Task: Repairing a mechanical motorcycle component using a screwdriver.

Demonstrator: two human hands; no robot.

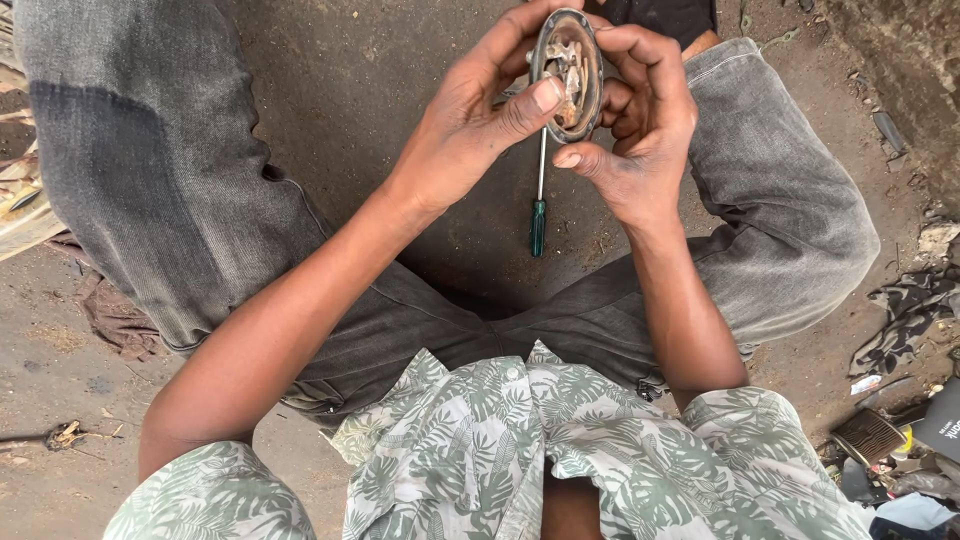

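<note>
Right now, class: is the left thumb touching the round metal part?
Touching. The head view shows the left hand with its thumb pressed across the rim of the round metal part, while the right hand cups it from the other side.

Both hands — left hand [470,125], right hand [635,120] — grip a round metal part [567,70] above a green-handled screwdriver [539,200] on the ground.

Rusty dull metal disc [567,72], glossy green plastic screwdriver handle [538,228] — rough dusty ground [400,80], faded denim [150,170]
</note>
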